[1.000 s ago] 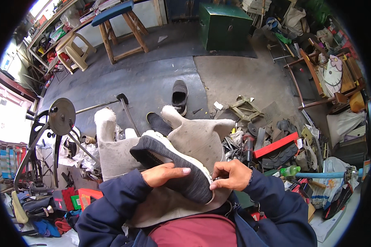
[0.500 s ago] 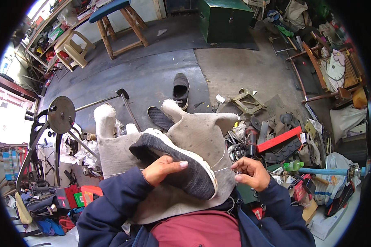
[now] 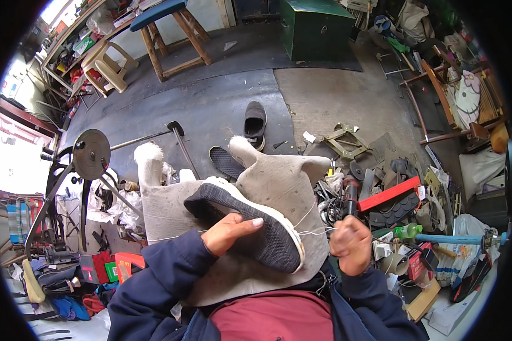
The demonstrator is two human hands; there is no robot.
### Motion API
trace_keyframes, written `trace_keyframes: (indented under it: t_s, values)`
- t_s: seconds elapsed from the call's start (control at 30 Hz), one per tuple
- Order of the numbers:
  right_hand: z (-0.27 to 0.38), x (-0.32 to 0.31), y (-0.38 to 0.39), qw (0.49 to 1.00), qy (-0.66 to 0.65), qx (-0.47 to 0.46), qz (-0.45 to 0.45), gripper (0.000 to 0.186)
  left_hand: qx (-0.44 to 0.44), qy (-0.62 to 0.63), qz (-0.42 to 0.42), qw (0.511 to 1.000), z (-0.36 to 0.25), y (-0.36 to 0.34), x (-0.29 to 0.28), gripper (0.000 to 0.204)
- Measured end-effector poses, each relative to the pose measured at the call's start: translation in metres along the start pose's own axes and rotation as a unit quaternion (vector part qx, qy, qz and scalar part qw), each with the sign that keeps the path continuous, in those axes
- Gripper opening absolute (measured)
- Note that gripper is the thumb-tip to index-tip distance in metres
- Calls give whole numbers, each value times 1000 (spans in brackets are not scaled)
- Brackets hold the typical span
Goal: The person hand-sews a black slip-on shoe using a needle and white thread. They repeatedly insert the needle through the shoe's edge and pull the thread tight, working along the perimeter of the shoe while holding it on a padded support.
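A dark grey knitted sneaker (image 3: 261,241) with a white sole lies tilted across my lap, on a stained light-grey apron cloth (image 3: 279,184). My left hand (image 3: 231,232) grips its upper, thumb lying on top and the other fingers out of sight. White thread (image 3: 316,232) runs from the edge of the sole to my right hand (image 3: 351,244), which is closed in a fist around it. Whether that fist also holds a small tool is hidden. Beyond my lap a dark slip-on shoe (image 3: 255,122) stands on the floor, beside a loose black insole or sole (image 3: 226,162).
At left stands a black hand-cranked machine with a round wheel (image 3: 92,154). Tools, scraps and a red bar (image 3: 388,193) crowd my right side, near a green bottle (image 3: 408,231). Farther off are a blue-topped wooden stool (image 3: 159,17), a beige plastic stool (image 3: 111,65) and a green chest (image 3: 316,31).
My right hand has moved slightly outward and turned, closing into a fist with the thread drawn toward it. The left hand keeps its hold on the sneaker. The whole view has shifted a little.
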State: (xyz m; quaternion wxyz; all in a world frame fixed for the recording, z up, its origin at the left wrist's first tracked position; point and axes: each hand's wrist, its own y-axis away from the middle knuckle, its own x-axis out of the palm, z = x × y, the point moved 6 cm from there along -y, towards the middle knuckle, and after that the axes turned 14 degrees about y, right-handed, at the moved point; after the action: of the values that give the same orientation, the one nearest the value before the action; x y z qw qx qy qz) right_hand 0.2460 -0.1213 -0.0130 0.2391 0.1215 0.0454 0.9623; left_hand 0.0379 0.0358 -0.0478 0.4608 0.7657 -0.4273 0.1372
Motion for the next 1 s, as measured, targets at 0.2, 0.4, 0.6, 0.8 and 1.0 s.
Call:
trace_keyframes:
  t_s: [0.2, 0.4, 0.6, 0.8, 1.0]
  values:
    - [-14, 40, -3, 923, 378, -22, 65, 45, 45, -168, -48, 984, -18, 14, 5, 39]
    - [-16, 42, -8, 936, 349, -10, 42, 46, 339, -601, -121, 714, -67, 72, 9, 41]
    - [-19, 38, -6, 923, 384, -2, 23, 49, 428, -533, -400, 611, -125, 135, -37, 39]
    - [-24, 34, -8, 946, 316, 32, 57, 42, 423, -115, -95, 894, -71, 104, 6, 36]
    - [-22, 32, -3, 987, 65, 109, 98, 36, 463, -478, 23, 746, -25, 46, 94, 19]
